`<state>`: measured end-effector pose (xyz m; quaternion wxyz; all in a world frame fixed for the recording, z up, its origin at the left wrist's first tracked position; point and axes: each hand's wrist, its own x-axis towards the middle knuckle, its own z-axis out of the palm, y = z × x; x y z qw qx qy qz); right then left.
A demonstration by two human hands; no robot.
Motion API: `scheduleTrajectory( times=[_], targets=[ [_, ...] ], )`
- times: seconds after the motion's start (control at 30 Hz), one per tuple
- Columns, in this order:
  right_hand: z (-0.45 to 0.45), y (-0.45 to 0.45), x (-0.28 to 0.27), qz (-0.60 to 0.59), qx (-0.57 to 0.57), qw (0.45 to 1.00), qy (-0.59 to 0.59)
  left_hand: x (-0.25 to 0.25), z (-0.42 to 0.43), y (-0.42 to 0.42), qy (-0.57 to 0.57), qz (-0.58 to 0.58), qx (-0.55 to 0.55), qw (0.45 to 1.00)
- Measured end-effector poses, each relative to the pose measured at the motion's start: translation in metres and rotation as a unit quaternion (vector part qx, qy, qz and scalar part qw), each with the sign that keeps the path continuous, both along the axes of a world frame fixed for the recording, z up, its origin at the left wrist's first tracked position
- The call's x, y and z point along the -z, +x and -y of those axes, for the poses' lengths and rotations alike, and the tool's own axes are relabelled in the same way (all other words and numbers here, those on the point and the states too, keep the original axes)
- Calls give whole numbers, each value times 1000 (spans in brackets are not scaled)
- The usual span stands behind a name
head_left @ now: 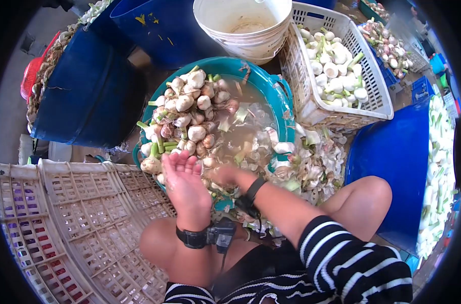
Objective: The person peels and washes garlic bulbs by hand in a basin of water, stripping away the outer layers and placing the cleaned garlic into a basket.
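Note:
My left hand (187, 187) is raised palm up at the near rim of a teal tub (286, 133), its fingers stretched out and nothing in the palm. Just right of it, my right hand (224, 175) hangs low over the tub, smeared by motion, so its fingers cannot be made out. Beyond both hands, a heap of unpeeled garlic bulbs (196, 133) with short green stems fills the tub's left side. Murky water (248, 134) with floating garlic skins (261, 152) takes up the right side.
A white crate (337, 115) of peeled garlic stands right of the tub, a white bucket (240, 38) behind it. Peelings (316, 164) lie between the tub and a blue barrel (387, 162). Left are another blue barrel (83, 91) and a slatted crate (88, 218).

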<state>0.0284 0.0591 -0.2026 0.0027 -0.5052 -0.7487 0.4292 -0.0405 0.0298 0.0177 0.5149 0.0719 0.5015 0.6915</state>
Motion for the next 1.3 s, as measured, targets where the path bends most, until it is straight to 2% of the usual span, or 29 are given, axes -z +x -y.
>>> scheduleTrajectory(
  times=[0.03, 0.07, 0.13, 0.17, 0.2, 0.27, 0.3, 0.33, 0.37, 0.4, 0.43, 0.47, 0.57, 0.63, 0.73, 0.8, 0.83, 0.87, 0.9, 0.93, 1.0, 1.07, 1.1, 1.13, 1.17, 1.2, 1.23, 1.27, 1.3],
  targets=[
    [26, 1, -44, 59, 0, 998, -34, 2, 0, 3, 2, -8, 8, 1000],
    [31, -7, -35, 54, -1, 998, -38, 3, 1, 4, -2, -13, 7, 1000],
    [34, -24, -1, 43, 19, 991, -128, 4, 4, 4, -6, -56, 39, 998],
    [31, -20, 29, -29, -44, 998, -45, 5, 3, 3, -32, -82, 57, 995],
    [26, -11, 26, -27, -45, 998, -43, 3, 3, 1, -30, -81, 56, 995],
    [14, 13, -3, -190, 38, 981, 21, 0, 4, -1, -72, -217, 121, 966],
    [13, 27, -38, -184, 32, 982, 24, 25, -2, -15, -92, -318, 156, 931],
    [16, 43, -89, -241, 120, 963, -16, 39, -2, -17, -22, -559, 158, 814],
    [19, 55, -128, -296, 208, 931, -54, 34, 0, -12, -55, -617, 212, 756],
    [24, 63, -148, -290, 210, 932, -51, 24, 2, -6, -86, -670, 265, 688],
    [29, 70, -164, -293, 197, 936, -3, 12, -1, 3, -155, -582, 348, 718],
    [33, 75, -174, -296, 183, 936, 45, 20, -6, 5, -85, -524, 346, 774],
    [41, 83, -185, -294, 192, 934, 68, 17, -5, 15, -64, -560, 331, 757],
    [45, 87, -190, -316, 201, 925, 70, 17, -3, 17, -3, -492, 341, 801],
    [51, 93, -198, -328, 201, 922, 46, 17, 1, 24, 54, -490, 334, 804],
    [54, 94, -194, -252, 199, 933, 164, 40, 1, 24, 88, -480, 331, 808],
    [53, 92, -185, -251, 201, 932, 166, 47, 1, 24, 120, -470, 327, 811],
    [48, 90, -172, -319, 286, 904, -9, 43, 3, 28, 125, -471, 328, 810],
    [45, 90, -162, -374, 357, 836, -184, 39, 5, 32, 110, -397, 334, 848],
    [44, 92, -170, -375, 359, 836, -180, 36, 7, 35, 93, -320, 338, 880],
    [46, 95, -192, -433, 469, 710, -299, 31, 7, 31, 111, -303, 368, 872],
    [53, 98, -187, -469, 459, 708, -260, 17, 7, 29, 144, -319, 399, 847],
    [57, 100, -176, -394, 390, 826, -103, 18, 6, 26, 104, -315, 421, 844],
    [59, 101, -171, -298, 301, 904, 58, 22, 5, 24, 104, -312, 424, 844],
    [58, 98, -168, -326, 289, 878, 196, 29, 5, 23, 39, -314, 462, 829],
    [56, 100, -165, -325, 291, 878, 197, 32, 5, 22, -25, -316, 496, 808],
    [52, 100, -166, -319, 346, 877, 100, 27, 7, 25, -48, -262, 498, 825],
    [49, 101, -169, -309, 396, 865, 0, 21, 11, 29, -47, -262, 499, 824],
    [45, 102, -172, -468, 490, 717, -166, 13, 16, 32, 81, -423, 466, 773]
  ],
)
